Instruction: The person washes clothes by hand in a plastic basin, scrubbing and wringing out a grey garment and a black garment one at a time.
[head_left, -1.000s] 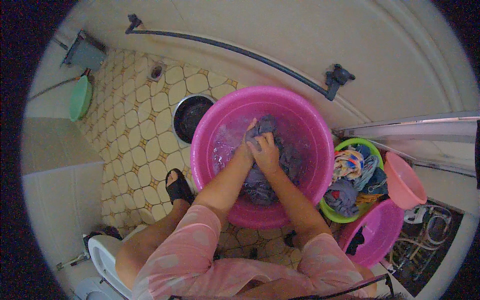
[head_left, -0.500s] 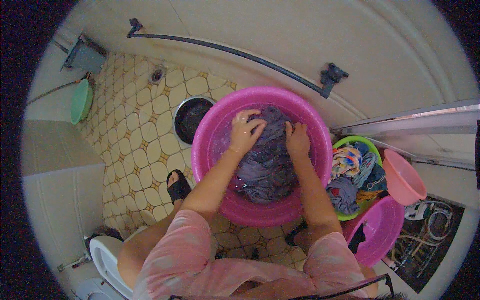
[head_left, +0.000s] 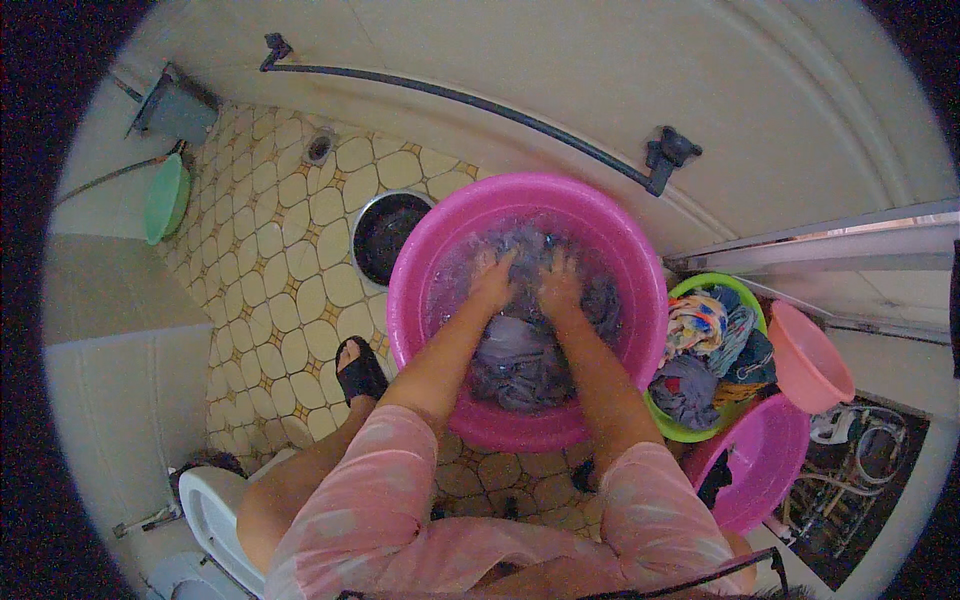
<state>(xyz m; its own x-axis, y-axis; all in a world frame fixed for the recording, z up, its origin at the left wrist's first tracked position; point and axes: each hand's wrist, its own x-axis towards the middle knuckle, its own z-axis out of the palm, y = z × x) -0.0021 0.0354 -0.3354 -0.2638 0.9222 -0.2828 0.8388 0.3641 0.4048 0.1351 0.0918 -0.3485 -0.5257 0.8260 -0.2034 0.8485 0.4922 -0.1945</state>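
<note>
A large pink basin [head_left: 404, 310] holds water and a dark grey garment [head_left: 520, 368] that lies bunched in it, partly under the surface. My left hand [head_left: 491, 280] presses down on the wet cloth left of the basin's middle, its fingers stretched forward. Close beside it, my right hand [head_left: 559, 284] pushes on the same cloth with its fingers spread. Splashing water blurs the fingertips of both hands. Neither hand grips the fabric.
At the right stand a green basin [head_left: 683, 432] of clothes, a smaller pink basin [head_left: 770, 470] and a salmon basin [head_left: 808, 357]. A dark-filled round pan [head_left: 388, 240] touches the left side. A dark rail [head_left: 450, 95] runs along the wall; a white toilet [head_left: 215, 515] is lower left.
Both hands have moved closer together and down into the water, pressing the garment. Water now splashes up around the fingers, and more of the cloth is under the surface.
</note>
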